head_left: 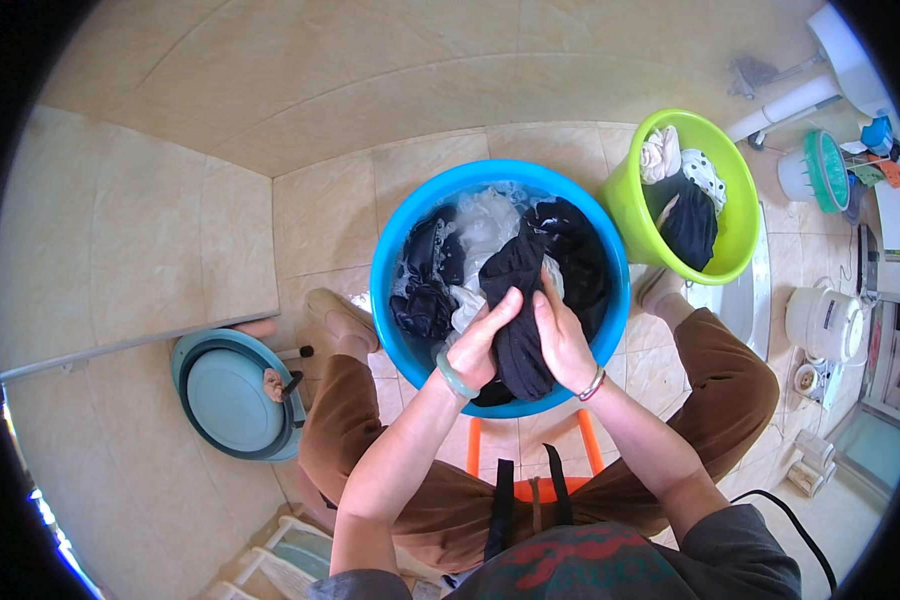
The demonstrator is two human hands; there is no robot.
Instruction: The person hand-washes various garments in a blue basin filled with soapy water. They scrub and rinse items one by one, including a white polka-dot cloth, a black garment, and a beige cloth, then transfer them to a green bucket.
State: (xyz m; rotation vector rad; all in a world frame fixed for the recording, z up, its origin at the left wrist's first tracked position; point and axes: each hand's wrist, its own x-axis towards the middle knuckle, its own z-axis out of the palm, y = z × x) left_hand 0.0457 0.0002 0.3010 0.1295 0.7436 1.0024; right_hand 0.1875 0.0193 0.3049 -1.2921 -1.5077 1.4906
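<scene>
Both my hands grip a bunched black cloth garment (pixel 518 345) above the near half of a large blue tub (pixel 394 345). My left hand (pixel 477 350) closes on its left side, thumb lying on top. On the other side my right hand (pixel 562 340) holds the cloth, thumb pointing up along it; the fingers beneath are mostly hidden. Soapy water fills the tub. White cloth (pixel 485 225) floats in the middle, with dark wet clothes (pixel 425 300) at the left and more black cloth (pixel 580 240) at the right.
A lime green bucket (pixel 625 205) with black, pale pink and dotted white clothes stands right of the tub. Leaning at the left wall is a blue-grey basin (pixel 235 400). An orange stool (pixel 588 440) is beneath me. A white pail (pixel 825 325) and lined bin (pixel 810 175) stand farther right.
</scene>
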